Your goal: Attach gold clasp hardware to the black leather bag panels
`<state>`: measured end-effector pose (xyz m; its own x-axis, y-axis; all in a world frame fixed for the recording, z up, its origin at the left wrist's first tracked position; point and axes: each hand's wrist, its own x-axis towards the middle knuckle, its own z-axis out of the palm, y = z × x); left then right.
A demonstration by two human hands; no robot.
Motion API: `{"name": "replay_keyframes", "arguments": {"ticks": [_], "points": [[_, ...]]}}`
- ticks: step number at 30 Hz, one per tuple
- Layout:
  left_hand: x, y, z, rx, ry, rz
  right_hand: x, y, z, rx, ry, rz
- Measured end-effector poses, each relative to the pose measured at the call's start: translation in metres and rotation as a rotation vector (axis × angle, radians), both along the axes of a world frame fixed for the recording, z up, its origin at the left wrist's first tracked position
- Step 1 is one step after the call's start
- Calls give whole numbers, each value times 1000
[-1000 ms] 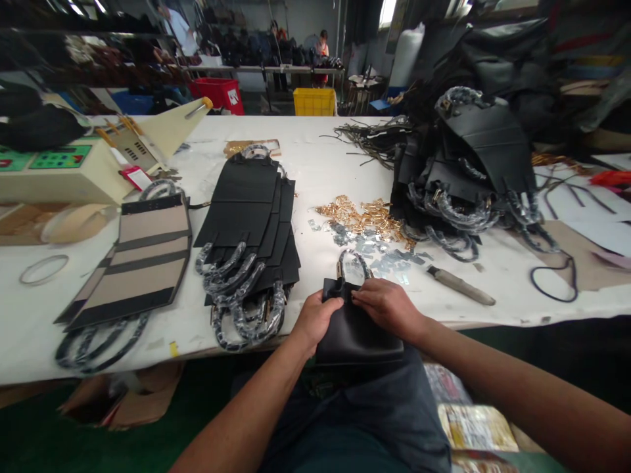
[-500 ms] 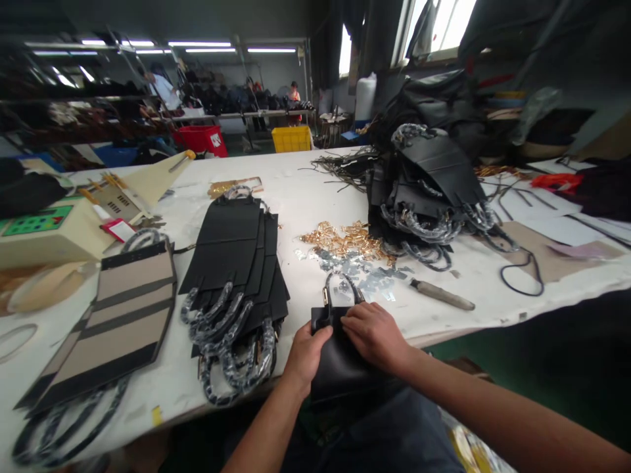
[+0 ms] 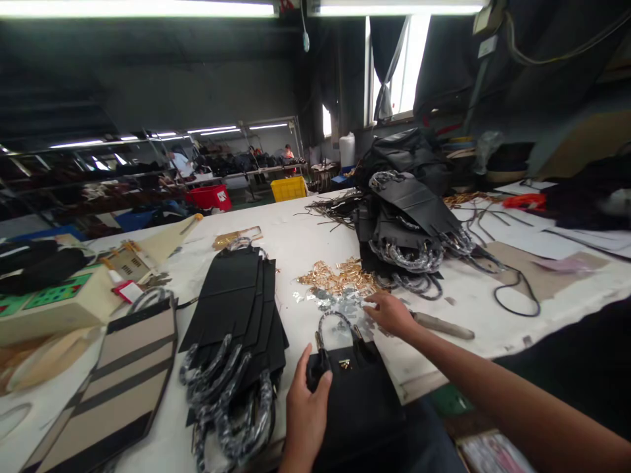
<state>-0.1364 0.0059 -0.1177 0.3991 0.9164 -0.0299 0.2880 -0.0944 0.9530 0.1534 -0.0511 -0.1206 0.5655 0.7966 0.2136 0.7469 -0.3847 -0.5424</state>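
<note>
A black handbag (image 3: pixel 365 387) lies at the table's front edge, with a plastic-wrapped handle (image 3: pixel 336 315) standing up from its top. A small gold-coloured metal fitting (image 3: pixel 345 363) shows on its upper face. My left hand (image 3: pixel 308 404) grips the bag's left edge by the handle base, thumb in front; its other fingers are partly hidden. Beyond the bag, my right hand (image 3: pixel 393 315) is at the scattered small silver metal plates (image 3: pixel 345 305), fingers bent and together. Whatever lies in its fingertips is too small to make out. Gold-coloured metal fittings (image 3: pixel 338 277) are heaped just behind the plates.
Overlapping black bag panels (image 3: pixel 229 295) with wrapped handles lie to the left, beside a beige-and-black panel (image 3: pixel 131 368). More black bag pieces (image 3: pixel 409 217) are piled at back right. A grey-handled tool (image 3: pixel 444 325) lies right of my hand. A beige machine (image 3: pixel 64 299) stands far left.
My right hand has left the bag and moved forward and right to the silver plates. The gold-coloured fitting on the bag is now uncovered. The view has tilted upward.
</note>
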Motion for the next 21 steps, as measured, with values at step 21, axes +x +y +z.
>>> {"name": "replay_keyframes", "arguments": {"ticks": [21], "points": [[7,-5,-9,170,31,54,-120,-36,14,423,840,211]]}}
